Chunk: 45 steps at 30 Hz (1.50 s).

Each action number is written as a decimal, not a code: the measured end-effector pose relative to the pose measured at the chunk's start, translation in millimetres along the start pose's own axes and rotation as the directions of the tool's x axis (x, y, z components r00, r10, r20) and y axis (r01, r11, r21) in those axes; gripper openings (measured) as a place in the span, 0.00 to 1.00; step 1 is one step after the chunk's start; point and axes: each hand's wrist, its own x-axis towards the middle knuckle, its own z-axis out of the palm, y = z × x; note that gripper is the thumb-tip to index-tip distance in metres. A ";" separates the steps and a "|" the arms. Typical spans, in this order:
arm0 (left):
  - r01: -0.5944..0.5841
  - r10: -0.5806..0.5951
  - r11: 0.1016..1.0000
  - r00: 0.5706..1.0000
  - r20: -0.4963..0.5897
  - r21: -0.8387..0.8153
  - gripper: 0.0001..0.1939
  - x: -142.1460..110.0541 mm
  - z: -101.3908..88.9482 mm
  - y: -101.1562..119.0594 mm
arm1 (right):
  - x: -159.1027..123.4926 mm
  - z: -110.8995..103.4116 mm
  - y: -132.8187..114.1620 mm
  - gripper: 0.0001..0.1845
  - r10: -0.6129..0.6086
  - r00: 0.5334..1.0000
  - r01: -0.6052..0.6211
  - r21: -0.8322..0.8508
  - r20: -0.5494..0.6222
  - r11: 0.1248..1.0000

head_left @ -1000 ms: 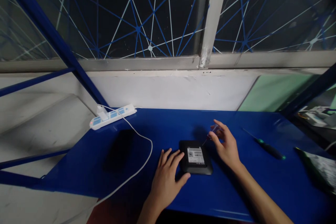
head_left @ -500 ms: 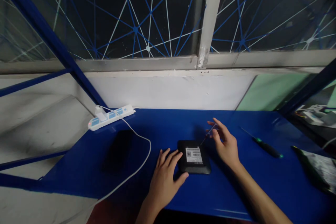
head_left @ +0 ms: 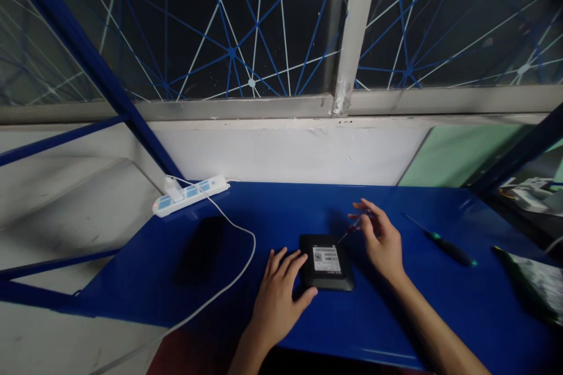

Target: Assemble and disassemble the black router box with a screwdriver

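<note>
A flat black device [head_left: 328, 282] with rounded corners lies on the blue table, its white printed label [head_left: 326, 259] facing up. My left hand [head_left: 281, 293] is spread flat beside it, fingertips touching its left edge and thumb near its lower left corner. Above the upper right corner, my right hand [head_left: 382, 240] pinches a small screwdriver [head_left: 350, 228] between thumb and fingers. Its handle looks clear and purplish, and its thin shaft slants down to the device's corner. Whether the tip sits in a screw is too small to tell.
A larger screwdriver [head_left: 453, 249] with a dark green handle lies to the right. Near the right edge is a silvery bag [head_left: 534, 281]. A white power strip [head_left: 191, 195] stands at the back left, its white cable [head_left: 246, 263] crossing the table. A dark flat object [head_left: 200, 249] lies left.
My right fingers have shifted and rolled around the small screwdriver's handle, while its tip stays at the device's corner. My left hand and the device keep their places; the view sways slightly.
</note>
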 end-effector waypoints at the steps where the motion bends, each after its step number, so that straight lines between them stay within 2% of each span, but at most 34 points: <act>1: 0.000 0.000 1.000 1.000 -0.001 0.001 0.29 0.1 -0.2 0.1 | -0.7 0.2 -1.6 0.19 0.006 1.000 -0.007 0.005 0.019 1.000; 5: 0.003 -0.003 1.000 1.000 -0.010 0.002 0.30 0.9 -0.4 0.4 | -1.6 0.9 0.7 0.18 -0.019 0.999 0.019 -0.012 0.042 1.000; 10: 0.003 -0.003 1.000 1.000 -0.001 0.002 0.29 1.3 -0.9 2.0 | 1.2 -0.2 11.4 0.13 -0.092 0.996 0.091 -0.072 -0.018 0.993; 15: 0.005 -0.005 1.000 1.000 -0.001 0.006 0.29 0.9 -1.5 2.7 | 4.9 -4.4 9.3 0.05 -0.209 0.976 0.201 -0.116 -0.065 0.973; 17: 0.000 0.000 1.000 1.000 -0.007 0.006 0.29 0.8 -1.9 2.6 | 5.0 -4.9 6.0 0.07 -0.187 0.980 0.180 -0.114 -0.061 0.977; 20: 0.003 -0.003 1.000 1.000 -0.014 0.006 0.29 0.8 -2.9 2.9 | 3.4 -4.2 0.9 0.15 -0.057 0.998 0.056 -0.047 -0.036 0.997; 23: 0.004 -0.004 1.000 1.000 -0.010 0.004 0.29 0.8 -3.5 3.3 | 1.3 -3.9 -2.8 0.18 0.024 1.000 -0.024 -0.013 0.003 1.000; 25: 0.003 -0.003 1.000 1.000 -0.004 0.002 0.29 0.7 -3.2 3.2 | 0.7 -4.2 -3.1 0.18 0.005 1.000 -0.004 -0.029 0.030 1.000; 28: 0.004 -0.004 1.000 1.000 0.006 -0.003 0.29 0.4 -1.9 2.5 | 1.4 -4.7 0.3 0.15 -0.099 0.994 0.100 -0.038 0.039 0.994; 34: 0.000 0.000 1.000 1.000 -0.004 -0.014 0.29 0.7 -1.2 1.8 | 3.9 -4.7 3.7 0.07 -0.222 0.975 0.216 -0.147 -0.028 0.965; 36: 0.003 -0.003 1.000 1.000 -0.005 -0.012 0.29 0.9 -1.6 2.0 | 3.5 -4.1 2.3 0.09 -0.198 0.979 0.190 -0.151 -0.043 0.970; 39: 0.001 -0.002 1.000 1.000 -0.008 -0.004 0.29 0.9 -2.4 2.8 | 1.3 -2.6 1.3 0.15 -0.073 0.996 0.070 -0.045 -0.053 0.997; 41: 0.002 -0.002 1.000 1.000 -0.010 0.000 0.30 0.6 -2.9 3.1 | -0.6 -1.7 1.5 0.15 -0.015 1.000 0.016 0.024 -0.027 1.000; 45: -0.001 0.001 1.000 1.000 -0.014 0.009 0.30 0.0 -2.8 2.9 | -2.9 -0.8 2.8 0.14 -0.034 0.999 0.034 0.020 0.025 0.999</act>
